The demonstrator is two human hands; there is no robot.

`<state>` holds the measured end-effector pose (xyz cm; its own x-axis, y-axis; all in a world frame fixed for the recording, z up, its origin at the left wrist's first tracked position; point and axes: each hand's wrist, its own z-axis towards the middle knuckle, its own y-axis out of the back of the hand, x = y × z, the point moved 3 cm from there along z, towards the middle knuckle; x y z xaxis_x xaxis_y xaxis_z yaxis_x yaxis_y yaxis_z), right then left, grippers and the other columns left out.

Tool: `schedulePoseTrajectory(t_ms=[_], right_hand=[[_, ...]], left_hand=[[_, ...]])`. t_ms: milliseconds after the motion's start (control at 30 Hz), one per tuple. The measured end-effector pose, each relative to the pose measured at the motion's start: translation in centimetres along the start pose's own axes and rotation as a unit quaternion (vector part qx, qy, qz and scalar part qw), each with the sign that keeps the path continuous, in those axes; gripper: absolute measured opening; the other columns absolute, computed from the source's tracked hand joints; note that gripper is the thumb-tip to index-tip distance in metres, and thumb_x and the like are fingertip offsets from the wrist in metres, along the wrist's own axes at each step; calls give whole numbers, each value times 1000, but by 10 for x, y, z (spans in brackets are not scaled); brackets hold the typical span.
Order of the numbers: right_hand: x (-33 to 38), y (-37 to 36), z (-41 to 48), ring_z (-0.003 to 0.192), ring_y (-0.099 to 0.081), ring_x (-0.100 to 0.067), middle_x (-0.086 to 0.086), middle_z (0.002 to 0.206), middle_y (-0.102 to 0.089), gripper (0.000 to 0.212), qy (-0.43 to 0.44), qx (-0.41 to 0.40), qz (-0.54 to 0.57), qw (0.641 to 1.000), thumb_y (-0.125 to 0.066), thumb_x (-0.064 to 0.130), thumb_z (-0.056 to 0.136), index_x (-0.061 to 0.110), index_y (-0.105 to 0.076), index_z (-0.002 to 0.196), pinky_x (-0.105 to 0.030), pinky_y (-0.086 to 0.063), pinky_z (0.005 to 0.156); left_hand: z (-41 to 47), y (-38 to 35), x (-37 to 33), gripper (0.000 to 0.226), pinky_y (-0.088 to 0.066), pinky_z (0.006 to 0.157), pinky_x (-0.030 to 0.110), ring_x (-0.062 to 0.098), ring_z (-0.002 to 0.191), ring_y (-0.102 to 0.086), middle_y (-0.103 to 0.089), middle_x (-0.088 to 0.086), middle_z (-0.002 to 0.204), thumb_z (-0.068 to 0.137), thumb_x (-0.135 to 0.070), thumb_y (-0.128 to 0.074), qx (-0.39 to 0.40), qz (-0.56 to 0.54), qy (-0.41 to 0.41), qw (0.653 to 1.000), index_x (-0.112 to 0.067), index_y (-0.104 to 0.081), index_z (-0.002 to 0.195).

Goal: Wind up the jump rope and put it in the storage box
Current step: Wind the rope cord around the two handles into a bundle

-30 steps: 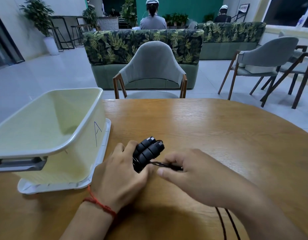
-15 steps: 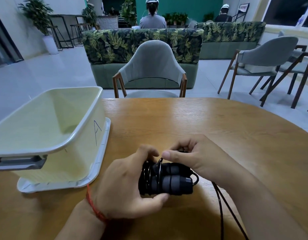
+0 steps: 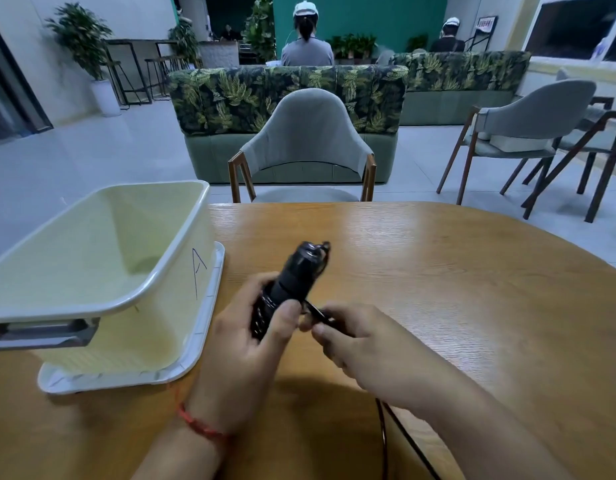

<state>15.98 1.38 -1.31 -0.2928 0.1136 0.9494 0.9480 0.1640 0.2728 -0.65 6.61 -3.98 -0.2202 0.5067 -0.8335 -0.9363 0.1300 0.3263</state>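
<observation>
Both hands on jump rope [image 3: 292, 282]; storage box [image 3: 102, 271] left.

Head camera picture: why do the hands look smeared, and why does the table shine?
Head view: the left hand, right hand and jump rope handles are motion-blurred; ceiling light glares off the table; the hands cast a dark shadow beneath them; the wide lens bends the edges.

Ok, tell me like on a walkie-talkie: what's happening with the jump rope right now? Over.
Left hand gripping jump rope handles. Right hand pinching the cord; loose cord trails off the table edge. Storage box open, nothing in the way. Over.
</observation>
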Motion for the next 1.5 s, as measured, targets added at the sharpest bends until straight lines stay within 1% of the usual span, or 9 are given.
schedulePoseTrajectory(t_ms=[100,200,333,500,667,933,1100,1267,1500], right_hand=[[0,10,-3,29,-44,7,2,68,-42,31,-42,-25,-7,999,-49,9,115,-13,-68,125,-10,-41,43],[-8,20,-3,40,-51,9,14,62,-58,27,-40,-15,-57,997,-54,31,114,22,-80,116,-13,-36,55],[-14,23,-2,58,-40,-15,5,74,-48,31,-18,4,-129,991,-52,48,110,34,-78,100,-30,-36,57],[-18,21,3,51,-34,-8,14,59,-43,41,-12,23,-99,995,-53,42,112,18,-75,88,-19,-29,46],[-15,24,-1,53,-33,-11,0,65,-41,40,-2,71,-114,991,-63,44,107,14,-78,86,-20,-28,47],[-13,66,-7,52,-46,0,10,62,-59,16,35,81,-100,991,-85,24,95,12,-75,98,-9,-35,51],[-19,57,2,64,-57,-11,6,68,-66,14,120,47,-49,990,-87,34,87,24,-79,91,-23,-46,64],[-25,41,13,69,-67,-14,0,74,-75,13,142,11,39,989,-88,30,83,21,-79,80,-26,-53,64],[-33,44,19,58,-56,-25,-11,74,-69,30,28,51,92,994,-90,45,82,20,-73,82,-29,-40,51]], left_hand=[[5,10,5,29,-44,67,10,5,83,-65,-68,-16,90,92,-57,-67,-54,125,16,991,-40,-62,116],[4,9,9,47,-40,80,2,-6,106,-61,-68,-23,115,91,-50,-75,-52,192,18,980,-41,-59,134],[5,0,12,74,-43,91,24,10,118,-56,-60,-18,139,92,-55,-65,2,290,-9,957,-42,-41,160],[1,-10,8,81,-56,81,42,20,96,-61,-67,-13,123,80,-66,-61,60,384,-26,921,-42,-50,156],[1,-8,3,68,-55,68,33,12,88,-67,-75,-20,98,72,-84,-58,73,434,-17,898,-50,-70,130],[-4,2,-13,58,-53,80,26,-2,94,-64,-71,-26,96,77,-87,-58,187,357,-68,913,-61,-63,129],[-9,-4,-16,58,-53,74,25,-7,85,-61,-65,-32,90,83,-87,-59,261,262,-105,923,-50,-62,127],[-10,-3,-12,67,-59,77,43,9,87,-74,-76,-11,102,83,-78,-67,270,100,-53,956,-32,-55,131],[-13,-6,-6,76,-57,73,41,24,83,-73,-76,7,101,87,-59,-69,243,-22,-22,969,-20,-47,147]])
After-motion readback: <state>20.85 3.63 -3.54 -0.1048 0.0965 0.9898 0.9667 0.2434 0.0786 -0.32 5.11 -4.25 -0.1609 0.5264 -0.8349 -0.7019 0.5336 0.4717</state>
